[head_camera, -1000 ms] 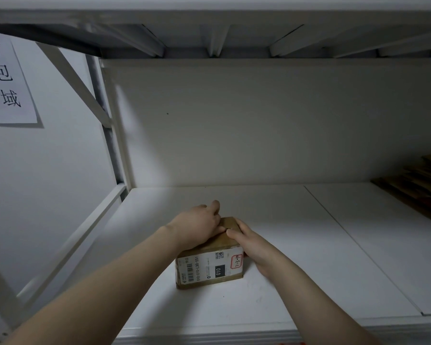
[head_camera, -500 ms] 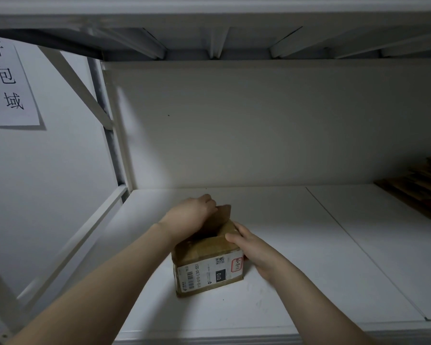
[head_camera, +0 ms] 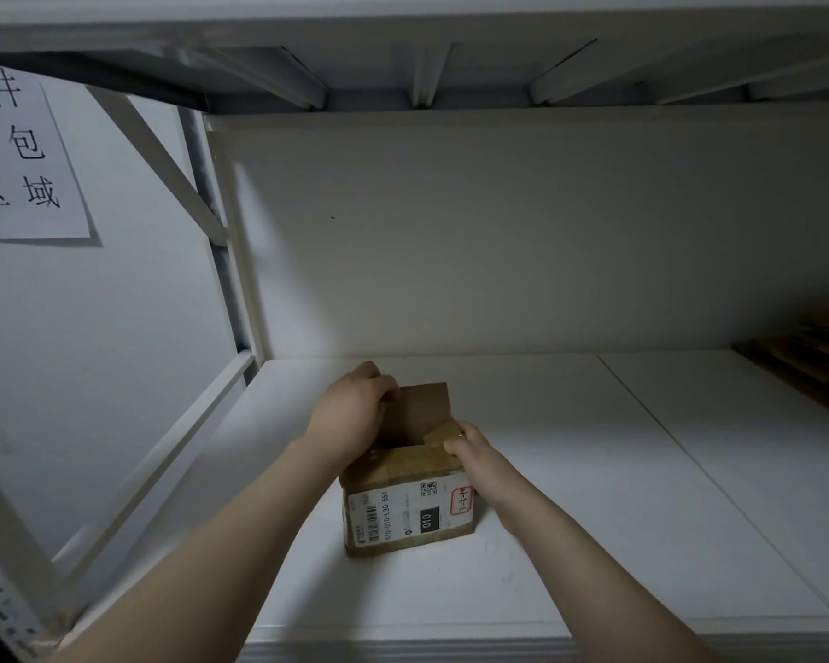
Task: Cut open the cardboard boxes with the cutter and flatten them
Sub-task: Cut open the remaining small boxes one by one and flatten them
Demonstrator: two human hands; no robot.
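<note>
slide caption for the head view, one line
Left hand grips the raised rear flap of a labelled cardboard box; right hand holds a side flap, on a white shelf.

You have the box (head_camera: 405,514) standing on the shelf (head_camera: 594,519), near its front edge and left of the middle. Your left hand (head_camera: 353,409) grips the box's rear flap; your right hand (head_camera: 475,452) pinches the flap on its right side. Flattened cardboard (head_camera: 814,356) lies far right on the shelf, at the back. A paper sign (head_camera: 20,160) hangs on the wall to the left.
</note>
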